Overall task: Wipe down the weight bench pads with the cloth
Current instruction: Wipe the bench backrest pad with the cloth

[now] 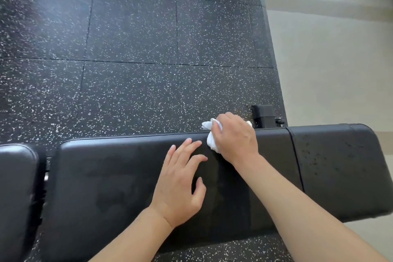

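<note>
From the head view, the right hand clutches a bunched white cloth against the far edge of the long black bench pad. The left hand lies on the pad just beside it, fingers straight and spread, holding nothing. A smaller pad sits at the left. Speckled black rubber floor tiles lie beyond. No brand, label or writing can be read anywhere.

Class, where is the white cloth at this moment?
In the head view, the white cloth is bunched in the right hand at the long bench pad's far edge, right of the flat left hand.
</note>
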Action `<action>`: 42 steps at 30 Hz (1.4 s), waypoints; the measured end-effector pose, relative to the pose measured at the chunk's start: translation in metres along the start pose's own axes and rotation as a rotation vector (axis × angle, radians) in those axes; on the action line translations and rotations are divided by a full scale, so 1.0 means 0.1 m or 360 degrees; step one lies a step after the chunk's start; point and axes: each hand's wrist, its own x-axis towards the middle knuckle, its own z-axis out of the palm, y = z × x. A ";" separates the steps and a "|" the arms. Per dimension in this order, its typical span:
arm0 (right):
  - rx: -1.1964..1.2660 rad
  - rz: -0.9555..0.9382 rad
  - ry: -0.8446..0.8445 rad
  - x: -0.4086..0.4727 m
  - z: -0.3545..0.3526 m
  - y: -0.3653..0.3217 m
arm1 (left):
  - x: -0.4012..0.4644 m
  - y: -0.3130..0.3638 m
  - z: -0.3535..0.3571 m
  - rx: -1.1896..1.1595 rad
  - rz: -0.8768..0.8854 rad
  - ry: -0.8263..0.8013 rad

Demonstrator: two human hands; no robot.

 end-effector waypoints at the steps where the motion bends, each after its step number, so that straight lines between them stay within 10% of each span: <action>1: -0.0019 0.0013 0.0006 0.00 0.02 -0.08 | -0.03 -0.10 -0.10 0.0001 0.0045 -0.0027; 20: 0.0155 -0.0415 0.0115 0.07 0.57 -3.25 | -1.10 -1.89 -1.89 0.0032 -0.0489 0.0185; 30: 0.0332 -0.0476 0.0025 0.07 0.46 -2.93 | -0.95 -1.48 -1.77 0.0149 -0.0435 0.0229; 42: 0.0291 -0.0348 0.0494 -0.59 0.09 -0.43 | -0.13 0.00 -0.46 0.0227 -0.0028 0.0005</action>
